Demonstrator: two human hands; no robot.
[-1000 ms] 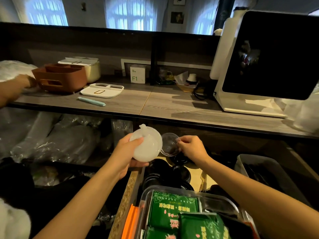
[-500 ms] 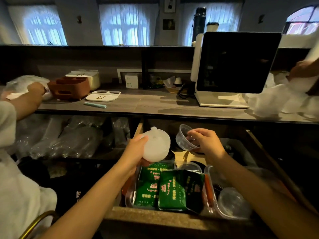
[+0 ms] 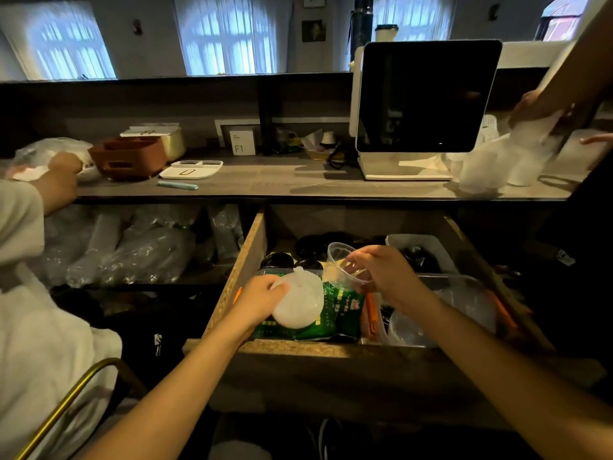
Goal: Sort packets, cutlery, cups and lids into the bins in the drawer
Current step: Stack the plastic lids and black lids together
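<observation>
Two items are being carried over the open drawer (image 3: 245, 260), so the sorting step looks under way; next, each probably needs lowering into its matching bin. The left hand (image 3: 262, 298) is curling round a frosted white lid (image 3: 300, 302) above the green packets (image 3: 335, 310) at near left, while the right hand (image 3: 386, 275) is pinching a clear cup (image 3: 343, 262) just beyond, its fingers bent on the rim
</observation>
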